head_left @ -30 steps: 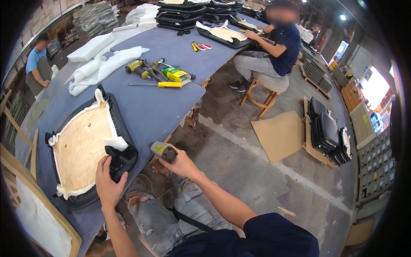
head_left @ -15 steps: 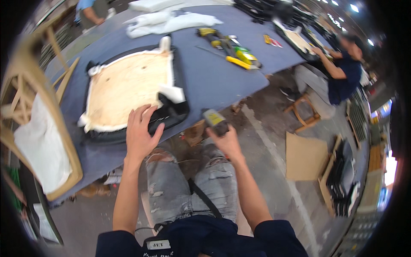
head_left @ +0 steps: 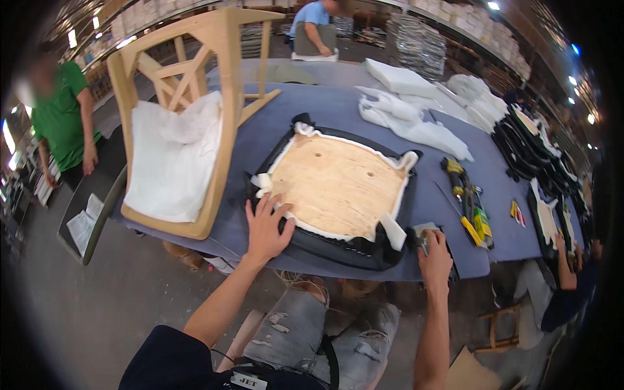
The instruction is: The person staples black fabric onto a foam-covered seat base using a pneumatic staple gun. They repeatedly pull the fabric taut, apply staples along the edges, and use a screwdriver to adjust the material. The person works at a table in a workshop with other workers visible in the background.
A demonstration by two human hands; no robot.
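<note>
Seat panel [head_left: 338, 185], plywood side up with white padding and black cover folded over its edges, lies on the blue-grey table [head_left: 273, 130] right at the near edge, in front of the person's knees. The left hand [head_left: 265, 229] rests flat on the panel's near left corner, fingers [head_left: 260, 209] spread and released, pressing the black cover down over the rim rather than grasping anything. The right hand [head_left: 434, 259] is clenched around a stapler [head_left: 424, 233] that sits on the table just beside the panel's near right corner, touching or almost touching the cover. This looks like the fastening stage: the cover is wrapped round, one hand pins it, and the tool is in hand but not on the wood. The next move would call for bringing the stapler onto the folded edge near the left hand while the cover is kept taut and the fingers out of the line of fire. Farther right lie yellow and black tools [head_left: 469, 201]. To the left a bare wooden chair frame [head_left: 188, 84] with white padding lies tilted on the table. Beyond are white foam pieces [head_left: 416, 123] and a stack of black covers [head_left: 526, 140].
</note>
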